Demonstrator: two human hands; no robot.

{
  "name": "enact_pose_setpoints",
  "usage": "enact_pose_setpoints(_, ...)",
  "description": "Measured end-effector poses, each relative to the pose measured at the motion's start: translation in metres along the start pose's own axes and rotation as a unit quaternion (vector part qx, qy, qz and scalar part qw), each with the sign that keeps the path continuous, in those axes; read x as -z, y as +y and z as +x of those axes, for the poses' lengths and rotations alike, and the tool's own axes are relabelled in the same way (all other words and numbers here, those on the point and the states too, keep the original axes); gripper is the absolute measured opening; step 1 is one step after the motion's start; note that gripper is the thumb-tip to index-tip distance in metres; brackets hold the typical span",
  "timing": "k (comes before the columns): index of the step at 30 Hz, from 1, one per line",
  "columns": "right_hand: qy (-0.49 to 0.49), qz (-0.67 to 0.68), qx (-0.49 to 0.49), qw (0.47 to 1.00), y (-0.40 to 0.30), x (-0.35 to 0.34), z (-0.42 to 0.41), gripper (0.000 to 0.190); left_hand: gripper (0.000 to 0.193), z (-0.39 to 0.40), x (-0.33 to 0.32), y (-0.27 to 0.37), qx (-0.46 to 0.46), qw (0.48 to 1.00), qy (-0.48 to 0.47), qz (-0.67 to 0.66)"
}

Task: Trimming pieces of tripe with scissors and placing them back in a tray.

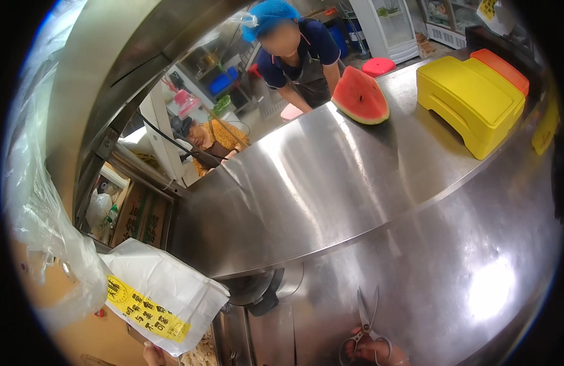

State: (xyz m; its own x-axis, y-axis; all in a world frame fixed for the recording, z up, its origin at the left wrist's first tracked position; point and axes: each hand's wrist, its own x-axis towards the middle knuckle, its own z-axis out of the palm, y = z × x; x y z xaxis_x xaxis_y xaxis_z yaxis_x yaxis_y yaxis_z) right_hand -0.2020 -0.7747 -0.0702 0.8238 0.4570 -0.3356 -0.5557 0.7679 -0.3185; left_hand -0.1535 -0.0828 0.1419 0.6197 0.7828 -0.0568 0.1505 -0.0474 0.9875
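In my right hand point(378, 351), at the bottom edge of the view, is a pair of metal scissors point(365, 320). Fingers pass through the handle loops, and the parted blades point away from me over the lower steel counter point(428, 297). My left hand point(153, 354) is partly cut off at the bottom left. Its fingers are closed at the lower edge of a white bag point(158, 279) with a yellow printed band. The bag tilts above a tray of pale food pieces point(200, 353) and hides part of it.
A raised steel shelf point(309, 196) crosses the view, carrying a watermelon wedge point(360, 97) and a yellow plastic bin point(469, 100). Behind it are two people point(300, 59). A dark round pan point(252, 288) sits under its edge. Clear plastic bags point(48, 219) hang at left.
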Motion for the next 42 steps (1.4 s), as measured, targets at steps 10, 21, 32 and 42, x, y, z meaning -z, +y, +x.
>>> enact_pose_setpoints(10, -0.017, -0.011, 0.020, 1.000, 0.011, 0.006, -0.007, 0.043, 0.039, 0.030, 0.024, -0.022, -0.015, 1.000, -0.007, -0.004)
enact_pose_setpoints(21, -0.009, 0.074, 0.045, 0.996, 0.020, 0.008, -0.020, 0.042, 0.010, -0.035, -0.011, 0.011, -0.014, 0.999, -0.006, 0.039)
enact_pose_setpoints(32, -0.018, 0.023, 0.008, 1.000, 0.015, 0.009, -0.020, 0.041, 0.015, -0.046, 0.027, 0.005, 0.085, 0.986, 0.050, -0.134)
enact_pose_setpoints(42, 0.000, -0.139, -0.015, 0.990, 0.022, 0.029, -0.022, 0.042, 0.014, -0.062, 0.079, -0.013, 0.051, 0.995, -0.082, -0.032)
